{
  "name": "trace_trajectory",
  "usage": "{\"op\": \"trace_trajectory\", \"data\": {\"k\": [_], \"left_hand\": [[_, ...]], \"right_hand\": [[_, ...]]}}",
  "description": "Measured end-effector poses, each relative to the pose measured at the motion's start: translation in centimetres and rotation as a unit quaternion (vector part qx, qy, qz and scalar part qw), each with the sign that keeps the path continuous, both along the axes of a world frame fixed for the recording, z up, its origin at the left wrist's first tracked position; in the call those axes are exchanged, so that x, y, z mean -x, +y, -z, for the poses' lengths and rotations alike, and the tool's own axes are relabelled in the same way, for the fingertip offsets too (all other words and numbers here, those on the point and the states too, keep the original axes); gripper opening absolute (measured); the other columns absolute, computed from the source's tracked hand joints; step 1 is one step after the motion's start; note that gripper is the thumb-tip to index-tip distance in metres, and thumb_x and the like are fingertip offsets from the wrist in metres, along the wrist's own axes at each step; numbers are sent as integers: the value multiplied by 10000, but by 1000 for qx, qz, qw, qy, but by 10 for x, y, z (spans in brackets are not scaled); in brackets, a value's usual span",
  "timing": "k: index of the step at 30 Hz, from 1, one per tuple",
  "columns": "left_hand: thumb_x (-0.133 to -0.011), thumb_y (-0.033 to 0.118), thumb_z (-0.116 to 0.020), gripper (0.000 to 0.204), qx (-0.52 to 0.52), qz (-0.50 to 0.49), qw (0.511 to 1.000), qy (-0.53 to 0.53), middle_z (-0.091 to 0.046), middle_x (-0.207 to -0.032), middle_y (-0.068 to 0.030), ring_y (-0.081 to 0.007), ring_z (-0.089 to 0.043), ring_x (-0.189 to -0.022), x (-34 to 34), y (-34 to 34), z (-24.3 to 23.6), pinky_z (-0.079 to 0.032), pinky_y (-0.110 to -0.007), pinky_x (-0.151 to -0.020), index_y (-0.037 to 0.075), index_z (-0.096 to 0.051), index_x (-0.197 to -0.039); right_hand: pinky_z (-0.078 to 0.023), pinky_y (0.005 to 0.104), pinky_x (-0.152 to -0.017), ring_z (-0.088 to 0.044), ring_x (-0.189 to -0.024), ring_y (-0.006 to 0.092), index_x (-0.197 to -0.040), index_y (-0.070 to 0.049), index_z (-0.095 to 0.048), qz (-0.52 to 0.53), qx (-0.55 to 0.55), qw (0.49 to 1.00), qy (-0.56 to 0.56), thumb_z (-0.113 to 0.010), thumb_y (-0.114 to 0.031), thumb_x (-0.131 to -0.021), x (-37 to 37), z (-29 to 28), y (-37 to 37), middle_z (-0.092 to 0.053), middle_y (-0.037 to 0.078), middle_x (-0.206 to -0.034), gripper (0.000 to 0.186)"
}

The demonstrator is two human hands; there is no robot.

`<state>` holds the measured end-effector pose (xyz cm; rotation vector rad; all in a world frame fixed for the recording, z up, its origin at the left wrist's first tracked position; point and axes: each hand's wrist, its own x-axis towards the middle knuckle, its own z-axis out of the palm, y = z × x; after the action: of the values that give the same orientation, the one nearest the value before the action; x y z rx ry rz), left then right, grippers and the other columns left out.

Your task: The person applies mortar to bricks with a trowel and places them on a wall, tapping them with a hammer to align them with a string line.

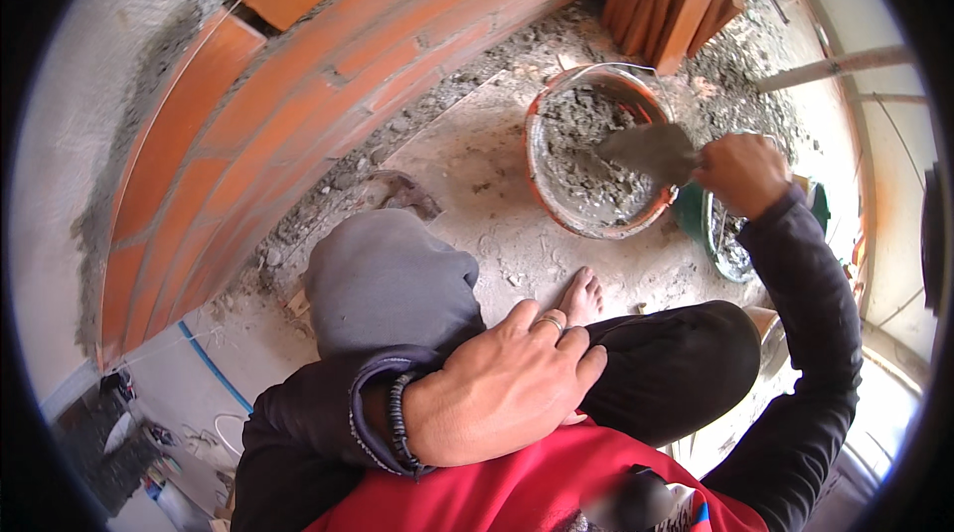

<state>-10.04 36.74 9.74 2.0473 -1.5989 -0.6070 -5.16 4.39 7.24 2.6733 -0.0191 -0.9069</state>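
My right hand (743, 174) clenches the trowel (651, 152) at two o'clock, bucket (601, 231) beneath, likely catching drips; left hand (505, 385) curled, grip I can't tell.

No text can be read — the partial lettering (683, 505) on the red shirt (497, 487) is too unclear.

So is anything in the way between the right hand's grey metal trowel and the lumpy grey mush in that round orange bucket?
Nothing visible is. The bare right hand holds the trowel; its blade extends across the bucket's rim, over the mush.
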Motion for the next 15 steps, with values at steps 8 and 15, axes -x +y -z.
{"op": "trace_trajectory", "data": {"k": [8, 15], "left_hand": [[-863, 329, -654, 320, 6, 24, 1000, -4, -593, -854, -62, -198, -608, -864, 3, -1, -2, -430, -357, -800, 47, -631, -1014], [-875, 292, -627, 253, -11, 17, 1000, -15, -585, -841, -54, -195, -599, -854, 1, -4, 1, -427, -354, -793, 66, -627, -988]], "right_hand": [[-502, 475, -689, -649, -715, 375, -843, -7, -685, 32, -247, 965, 85, -601, -336, -913, 22, 65, -39, -647, 219, -758, 347], [-477, 466, -642, -621, -668, 357, -834, -14, -628, 66, -261, 962, -51, -629, -282, -917, 50, 35, -35, -631, 157, -740, 280]]}}
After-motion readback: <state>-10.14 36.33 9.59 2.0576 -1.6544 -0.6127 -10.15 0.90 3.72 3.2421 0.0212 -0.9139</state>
